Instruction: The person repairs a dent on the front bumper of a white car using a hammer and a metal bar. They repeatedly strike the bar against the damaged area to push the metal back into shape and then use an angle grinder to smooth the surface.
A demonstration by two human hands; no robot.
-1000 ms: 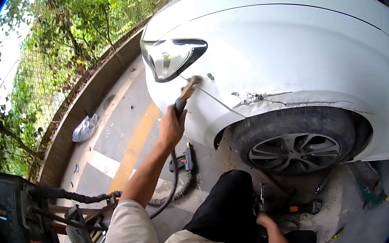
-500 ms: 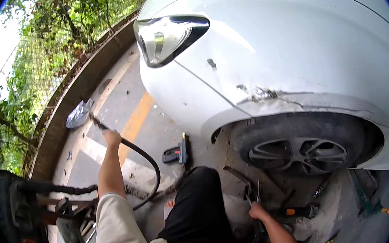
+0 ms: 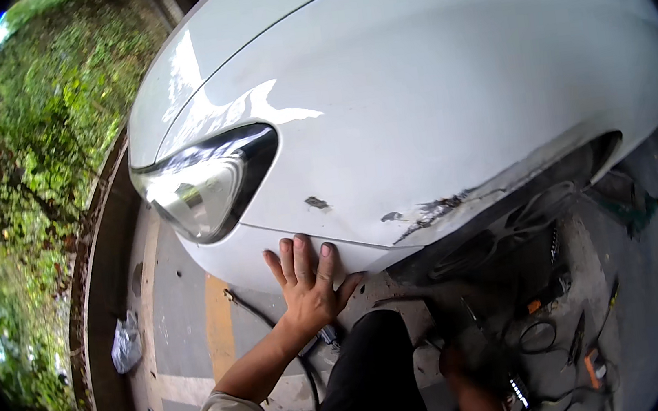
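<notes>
My left hand (image 3: pixel 306 289) lies flat with spread fingers on the front bumper of a white car (image 3: pixel 411 72), just below the headlight (image 3: pixel 200 190). A scraped, dented patch with torn paint (image 3: pixel 438 210) runs along the fender edge above the wheel (image 3: pixel 505 233), and a smaller dark chip (image 3: pixel 316 203) sits nearer the headlight. Low by my right knee, my right hand (image 3: pixel 452 363) is dark and smeared, its fingers hard to make out. A black hose (image 3: pixel 264 316) with a brass-coloured end lies on the ground beyond my left forearm, which partly covers a dark power tool (image 3: pixel 328 335).
Scattered on the ground right of my legs are an orange-and-black tool (image 3: pixel 549 295), another orange-handled tool (image 3: pixel 593 368) and several cables. A clear plastic bag (image 3: pixel 126 343) rests beside the low kerb wall (image 3: pixel 83 359), with greenery (image 3: pixel 61 164) behind it.
My left hand has let go of the hose, now on the ground, and moved right onto the bumper. The view has shifted closer to the car. My right hand stays low.
</notes>
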